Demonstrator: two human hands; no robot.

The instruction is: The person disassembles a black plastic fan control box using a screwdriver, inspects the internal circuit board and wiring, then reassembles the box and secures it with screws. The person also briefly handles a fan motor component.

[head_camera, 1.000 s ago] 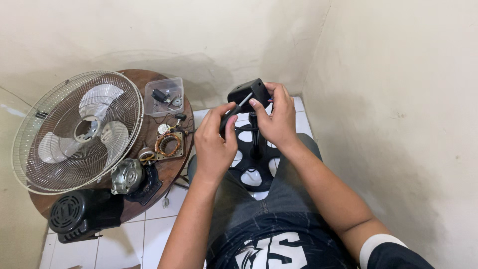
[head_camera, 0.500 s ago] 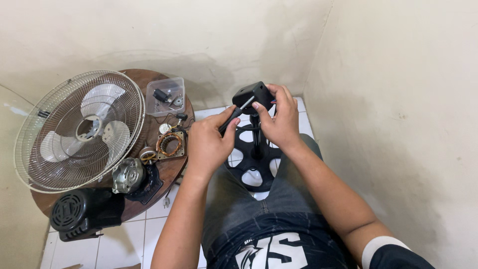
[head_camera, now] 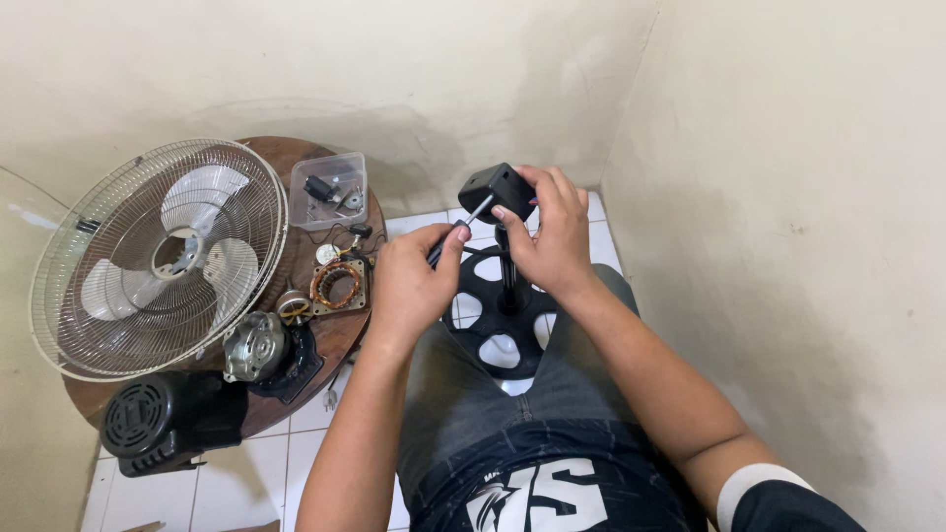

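**Screwdriver set against the fan stand's head box**

The left hand (head_camera: 409, 281) is closed around the dark handle of a screwdriver (head_camera: 463, 229), thumb and forefinger pinching near the top, with the thin metal shaft angled up and to the right so its tip meets the lower left face of the black switch box (head_camera: 498, 189). The right hand (head_camera: 552, 236) wraps over that box from the right, fingers curled on its top edge and pressed tight to steady it. The box sits atop a short black post (head_camera: 508, 281) that rises from a round black base with cut-outs (head_camera: 498, 340), which rests on the person's lap just above the grey jeans.

The step in hand appears to be working a screw on the box. The next move likely calls for keeping the tip seated square in the screw head and the box held firm against the turn; the screw itself is too small to see.

To the left, well apart from the hands, a round wooden table (head_camera: 296, 271) carries a fan cage with blades (head_camera: 163, 258), a clear plastic tub of small parts (head_camera: 330, 189), a copper-wound stator (head_camera: 337, 284), a metal motor piece (head_camera: 254, 347) and a black motor cover (head_camera: 163, 422).
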